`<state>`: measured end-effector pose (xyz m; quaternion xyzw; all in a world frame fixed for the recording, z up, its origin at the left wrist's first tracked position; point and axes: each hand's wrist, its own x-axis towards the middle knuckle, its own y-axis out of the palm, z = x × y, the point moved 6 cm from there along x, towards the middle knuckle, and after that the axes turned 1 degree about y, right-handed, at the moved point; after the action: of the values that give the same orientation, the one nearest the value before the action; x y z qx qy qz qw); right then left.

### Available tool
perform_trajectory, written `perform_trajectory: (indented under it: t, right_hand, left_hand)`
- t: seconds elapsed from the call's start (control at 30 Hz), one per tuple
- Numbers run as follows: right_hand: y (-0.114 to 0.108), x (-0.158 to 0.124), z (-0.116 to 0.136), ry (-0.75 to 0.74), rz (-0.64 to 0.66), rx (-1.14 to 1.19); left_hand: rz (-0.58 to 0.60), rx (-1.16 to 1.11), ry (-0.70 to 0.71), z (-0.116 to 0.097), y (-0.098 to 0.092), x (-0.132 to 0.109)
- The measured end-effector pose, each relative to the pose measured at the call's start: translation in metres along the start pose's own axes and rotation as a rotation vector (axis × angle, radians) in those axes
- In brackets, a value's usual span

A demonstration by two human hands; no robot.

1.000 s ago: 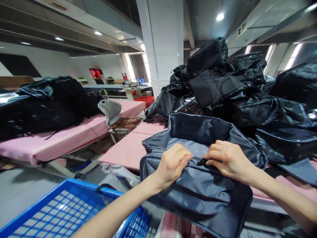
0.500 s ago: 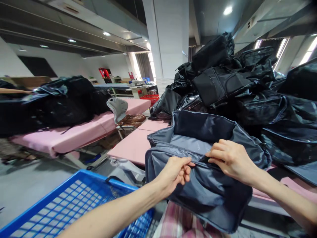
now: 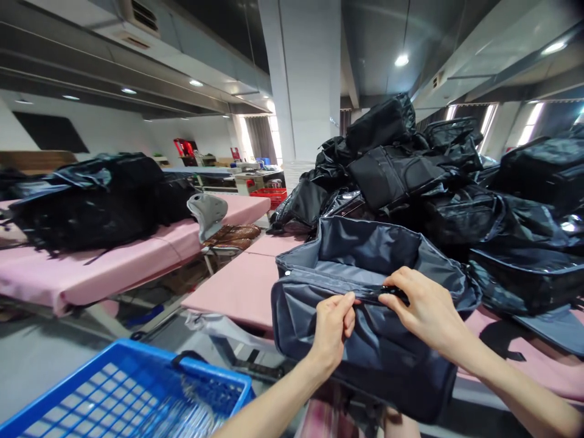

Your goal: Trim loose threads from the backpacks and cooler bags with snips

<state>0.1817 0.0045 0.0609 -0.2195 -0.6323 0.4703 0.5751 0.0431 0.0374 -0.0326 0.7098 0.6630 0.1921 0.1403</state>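
Two hands [image 3: 334, 325] [image 3: 422, 310] pinch the front edge [image 3: 326, 285] of the bag [image 3: 383, 359], its opening looking narrower than before.

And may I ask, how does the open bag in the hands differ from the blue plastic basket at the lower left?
The open bag is soft, creased fabric, while the blue plastic basket has stiff, latticed walls. The bag shows a dark blue-grey lining; the basket is bright blue. The left hand and right hand pinch at the bag; neither touches the basket. Both containers show their insides.
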Motion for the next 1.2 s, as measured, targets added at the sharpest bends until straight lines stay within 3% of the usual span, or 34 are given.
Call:
perform_trajectory:
  t: [0.37, 0.7, 1.2]
  right_hand:
    - [0.008, 0.009, 0.015, 0.062, 0.034, -0.099]
    - [0.002, 0.006, 0.006, 0.037, 0.045, -0.038]
    - [0.012, 0.015, 0.013, 0.091, 0.152, -0.019]
  left_hand:
    - [-0.003, -0.003, 0.033, 0.001, 0.001, 0.004]
    - [-0.002, -0.03, 0.012, 0.001, 0.004, 0.003]
    - [-0.031, -0.01, 0.009, 0.0, 0.005, 0.001]
